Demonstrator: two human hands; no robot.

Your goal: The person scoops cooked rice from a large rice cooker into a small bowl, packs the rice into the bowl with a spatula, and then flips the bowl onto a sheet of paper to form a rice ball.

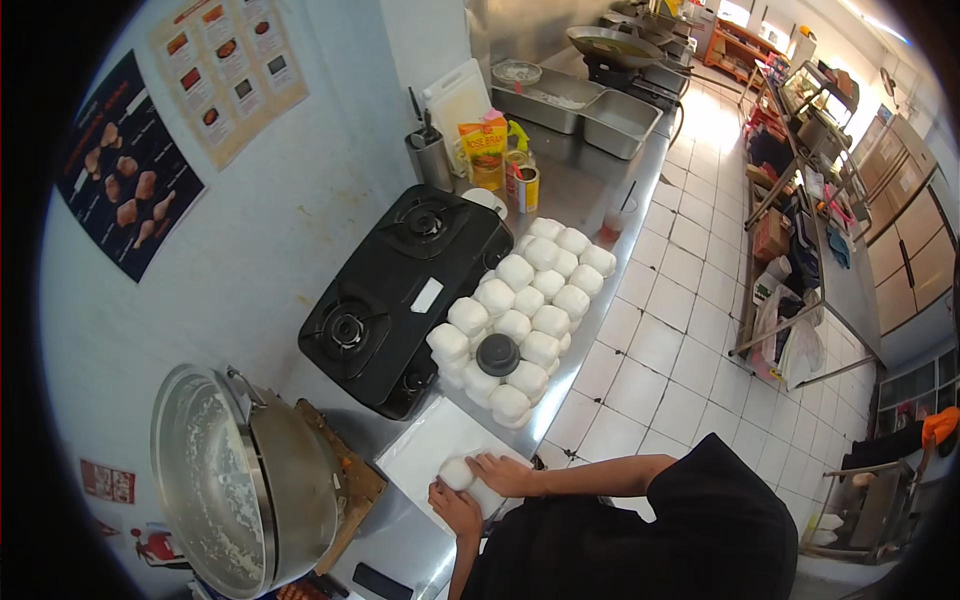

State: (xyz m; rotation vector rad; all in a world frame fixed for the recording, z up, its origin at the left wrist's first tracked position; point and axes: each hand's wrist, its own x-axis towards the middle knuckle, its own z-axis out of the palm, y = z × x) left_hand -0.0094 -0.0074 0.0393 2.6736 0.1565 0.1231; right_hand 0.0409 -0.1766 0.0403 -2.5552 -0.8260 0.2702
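Note:
A white rounded bundle (pixel 456 473), apparently paper-wrapped, sits on a stack of white paper sheets (pixel 429 444). My left hand (pixel 457 510) holds its near side, fingers curled against it. My right hand (pixel 504 475) presses on its right side, with the fingertips over its edge. Beyond the sheets, many similar white bundles (pixel 529 301) are piled on the steel counter. A black cup-shaped mould or bowl (pixel 498 354) rests on top of that pile. The undersides of the held bundle and some of my fingers are hidden.
Left of me stands a large metal pot (pixel 300 480) with rice remnants inside, on a cardboard piece (pixel 360 495). A two-burner gas stove (pixel 405 300) lies along the wall. A dark phone (pixel 382 581) is near the counter's front. A drink cup (pixel 613 225) stands near the edge.

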